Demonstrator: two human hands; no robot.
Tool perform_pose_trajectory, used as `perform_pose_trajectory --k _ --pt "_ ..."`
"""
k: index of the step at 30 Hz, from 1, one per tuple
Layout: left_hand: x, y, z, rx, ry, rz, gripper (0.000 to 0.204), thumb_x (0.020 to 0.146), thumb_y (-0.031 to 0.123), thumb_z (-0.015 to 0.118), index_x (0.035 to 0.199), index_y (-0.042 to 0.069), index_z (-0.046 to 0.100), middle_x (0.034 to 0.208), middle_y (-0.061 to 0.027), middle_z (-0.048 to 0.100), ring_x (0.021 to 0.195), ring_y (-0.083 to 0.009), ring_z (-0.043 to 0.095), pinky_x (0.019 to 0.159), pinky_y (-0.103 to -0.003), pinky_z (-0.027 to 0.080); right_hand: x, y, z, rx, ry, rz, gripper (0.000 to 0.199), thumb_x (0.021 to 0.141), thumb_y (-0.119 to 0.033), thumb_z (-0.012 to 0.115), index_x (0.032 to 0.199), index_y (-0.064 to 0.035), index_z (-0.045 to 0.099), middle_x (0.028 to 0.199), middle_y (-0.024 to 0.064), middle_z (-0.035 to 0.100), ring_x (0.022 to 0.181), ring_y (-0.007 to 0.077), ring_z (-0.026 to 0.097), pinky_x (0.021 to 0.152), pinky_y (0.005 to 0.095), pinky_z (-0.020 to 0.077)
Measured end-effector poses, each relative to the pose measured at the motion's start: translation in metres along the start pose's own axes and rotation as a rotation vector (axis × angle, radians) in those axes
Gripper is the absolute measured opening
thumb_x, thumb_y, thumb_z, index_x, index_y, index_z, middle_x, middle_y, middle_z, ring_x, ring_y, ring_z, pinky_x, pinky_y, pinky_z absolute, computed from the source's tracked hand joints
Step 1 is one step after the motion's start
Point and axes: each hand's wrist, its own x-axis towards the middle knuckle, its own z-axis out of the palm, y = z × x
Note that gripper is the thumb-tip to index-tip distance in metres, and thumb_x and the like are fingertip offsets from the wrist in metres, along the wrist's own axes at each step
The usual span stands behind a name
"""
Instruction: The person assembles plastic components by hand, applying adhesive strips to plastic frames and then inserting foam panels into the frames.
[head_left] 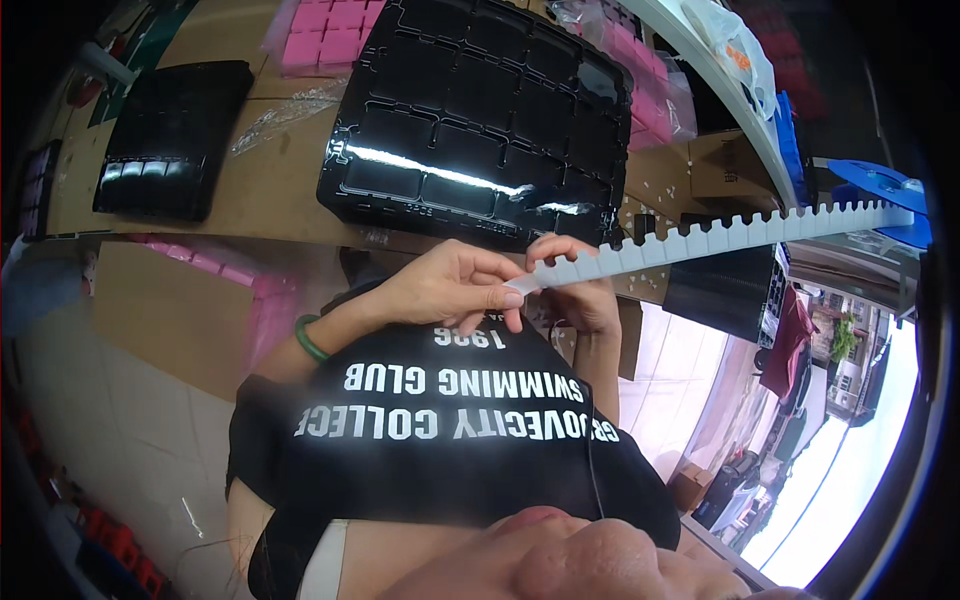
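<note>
At the frame's centre, the left hand (450, 285) is pinching the end of a white notched strip (700, 243); the right hand (590, 300) is curling behind it, its exact grip partly hidden. The strip is stretching toward a blue reel (875, 178) at the right edge. Black trays (470, 120) are lying upper centre.

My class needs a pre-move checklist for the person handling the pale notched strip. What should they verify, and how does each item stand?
1. Left hand grips the pale notched strip: ok.
2. Right hand is at the strip: ok; its full grip: cannot tell.
3. Strip extends to the blue reel: ok.
4. Green bangle is apart from the strip: ok.
5. Strip is not touching the large black tray: cannot tell.
</note>
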Motion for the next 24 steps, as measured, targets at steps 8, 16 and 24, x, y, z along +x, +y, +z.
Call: perform_pose_trajectory --k 8,16,24 --pt "0.023 0.002 0.005 0.156 0.058 0.021 0.046 0.098 0.016 0.06 0.141 0.0 0.05 0.1 -0.0094 0.074 0.054 -0.005 0.06 0.044 -0.016 0.043 -0.018 -0.033 0.005 -0.266 0.361 -0.095 0.013 0.085 0.001 0.072 0.098 0.0042 0.071 0.093 0.0052 0.069 0.082 0.0095 0.064 0.074 0.0213 0.0492" --pt "0.044 -0.007 0.022 0.24 0.027 -0.046 0.076 0.098 0.016 0.061 0.156 0.002 0.015 0.112 -0.0126 0.072 0.06 -0.0095 0.066 0.047 -0.017 0.048 0.006 -0.017 -0.064 -0.625 0.574 -0.208 0.018 0.084 -0.012 0.078 0.095 0.0017 0.075 0.081 0.0023 0.07 0.068 0.006 0.057 0.063 0.0231 0.045" --pt "0.047 -0.016 0.03 0.316 0.113 -0.034 0.074 0.096 0.015 0.063 0.156 0.008 0.02 0.114 -0.013 0.071 0.064 -0.0108 0.069 0.05 -0.018 0.05 0.023 -0.008 -0.079 -0.904 0.522 -0.27 0.015 0.082 -0.01 0.08 0.095 -0.0012 0.077 0.079 0.002 0.07 0.067 0.0058 0.057 0.062 0.0222 0.0439"
